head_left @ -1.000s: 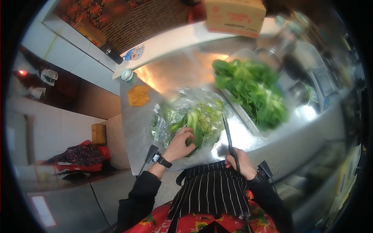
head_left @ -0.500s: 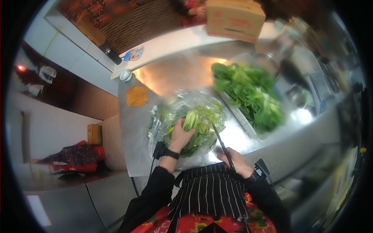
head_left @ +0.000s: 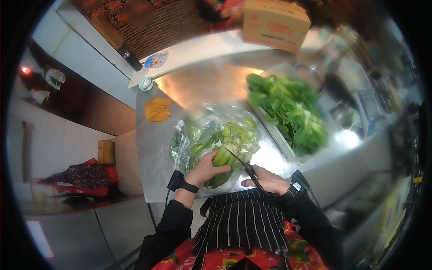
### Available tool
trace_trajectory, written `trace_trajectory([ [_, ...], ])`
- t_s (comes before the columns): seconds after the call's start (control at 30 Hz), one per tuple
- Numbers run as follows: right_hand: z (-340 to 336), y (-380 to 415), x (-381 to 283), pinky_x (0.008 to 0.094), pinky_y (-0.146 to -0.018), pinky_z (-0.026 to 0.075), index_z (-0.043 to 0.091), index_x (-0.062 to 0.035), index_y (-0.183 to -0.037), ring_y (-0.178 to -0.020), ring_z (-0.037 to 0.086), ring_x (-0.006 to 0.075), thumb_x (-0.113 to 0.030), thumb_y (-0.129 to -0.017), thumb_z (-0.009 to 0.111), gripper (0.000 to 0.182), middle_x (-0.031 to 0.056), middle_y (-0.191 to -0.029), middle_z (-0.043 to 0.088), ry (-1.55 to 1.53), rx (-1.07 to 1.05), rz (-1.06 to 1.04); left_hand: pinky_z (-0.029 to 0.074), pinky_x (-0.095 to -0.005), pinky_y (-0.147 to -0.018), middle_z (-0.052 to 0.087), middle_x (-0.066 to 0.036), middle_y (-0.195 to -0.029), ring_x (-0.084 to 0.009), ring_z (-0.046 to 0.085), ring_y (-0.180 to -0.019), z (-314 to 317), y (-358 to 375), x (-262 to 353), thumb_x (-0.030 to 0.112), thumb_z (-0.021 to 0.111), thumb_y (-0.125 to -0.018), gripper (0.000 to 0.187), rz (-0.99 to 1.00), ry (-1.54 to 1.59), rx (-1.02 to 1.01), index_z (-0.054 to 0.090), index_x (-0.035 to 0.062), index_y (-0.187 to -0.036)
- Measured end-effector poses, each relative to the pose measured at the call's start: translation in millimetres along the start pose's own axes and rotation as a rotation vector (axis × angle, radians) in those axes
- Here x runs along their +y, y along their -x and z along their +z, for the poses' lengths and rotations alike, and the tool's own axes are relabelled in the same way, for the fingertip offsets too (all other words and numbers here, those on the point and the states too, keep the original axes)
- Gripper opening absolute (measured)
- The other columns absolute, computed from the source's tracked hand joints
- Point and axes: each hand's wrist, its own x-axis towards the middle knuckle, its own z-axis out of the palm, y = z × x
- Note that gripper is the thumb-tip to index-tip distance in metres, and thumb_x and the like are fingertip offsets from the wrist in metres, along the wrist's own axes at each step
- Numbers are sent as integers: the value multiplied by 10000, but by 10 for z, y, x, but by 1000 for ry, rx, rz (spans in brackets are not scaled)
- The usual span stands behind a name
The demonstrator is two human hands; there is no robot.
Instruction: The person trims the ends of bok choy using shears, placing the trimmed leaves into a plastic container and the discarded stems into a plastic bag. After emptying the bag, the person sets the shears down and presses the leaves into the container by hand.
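Observation:
My left hand (head_left: 204,170) is closed around a head of bok choy (head_left: 222,158), its pale base pointing away from me and its leaves hanging towards me. In my right hand (head_left: 269,181) is a pair of dark scissors (head_left: 250,171), with the tip at the base of the bok choy. Below and beyond both hands lies a clear plastic bag (head_left: 182,150) spread on the metal counter, with more greens and pale cut pieces (head_left: 240,130) on it. Whether the blades are apart is too small to tell.
A tray (head_left: 276,135) heaped with leafy greens (head_left: 290,108) stands to the right. An orange cloth (head_left: 157,109) and a small bowl (head_left: 146,84) are at the back left. On the ledge sit a cardboard box (head_left: 275,24) and a dark bottle (head_left: 132,61). Another person's hand (head_left: 234,12) is near the box.
My left hand has drawn the bok choy nearer and turned its base away from me. My right hand has raised the scissors and moved left, bringing the tip to the base.

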Motion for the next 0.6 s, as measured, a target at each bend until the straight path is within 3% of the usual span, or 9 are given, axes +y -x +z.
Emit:
trace_trajectory([
  [0.07,2,-23,41,437,-833,504,555,100,-1197,-928,646,357,-465,-784,740,724,246,-1001,639,8,12,-102,508,-321,-927,696,-101,-1150,-172,647,-1038,-23,-17,-116,246,830,-798,613,3,-1,-16,595,-12,-1302],
  [0.2,-72,-61,-53,440,-799,512,590,89,-1135,-873,660,346,-425,-781,721,637,226,-935,659,36,-44,-73,493,-324,-950,691,-100,-1154,-166,629,-1056,-41,-3,-180,233,787,-842,532,-52,64,-36,612,-13,-1279],
  [0.27,-97,-108,-92,436,-780,516,622,80,-1089,-832,674,333,-383,-787,695,558,212,-882,678,66,-132,75,494,-324,-946,689,-87,-1152,-165,629,-1050,-70,-16,-194,202,781,-850,515,-107,98,-69,611,-12,-1286],
  [0.37,-88,-231,-92,415,-757,521,636,56,-1096,-831,686,314,-369,-788,683,527,204,-886,687,181,-140,125,494,-321,-934,688,-73,-1144,-165,630,-1036,-128,-9,-141,172,767,-867,484,-169,94,-85,614,-10,-1289],
  [0.43,-46,-349,12,416,-713,525,668,40,-1051,-783,695,310,-383,-778,691,504,199,-843,691,229,-128,135,493,-319,-928,690,-73,-1137,-166,630,-1028,-181,-35,-125,172,759,-876,469,-178,58,-68,617,-9,-1284],
  [0.53,-76,-409,-21,441,-660,506,705,34,-840,-676,668,312,-394,-769,690,435,193,-727,680,196,-105,134,494,-316,-908,692,-76,-1134,-164,630,-1017,-245,-44,-249,172,736,-897,438,-263,-30,-112,621,-9,-1278],
  [0.6,-83,-442,-67,443,-657,505,699,45,-829,-663,663,318,-408,-773,682,457,193,-705,669,269,-86,104,503,-326,-880,702,-95,-1080,-166,636,-971,-197,-32,-315,192,722,-912,429,-249,26,-57,606,-15,-1269],
])
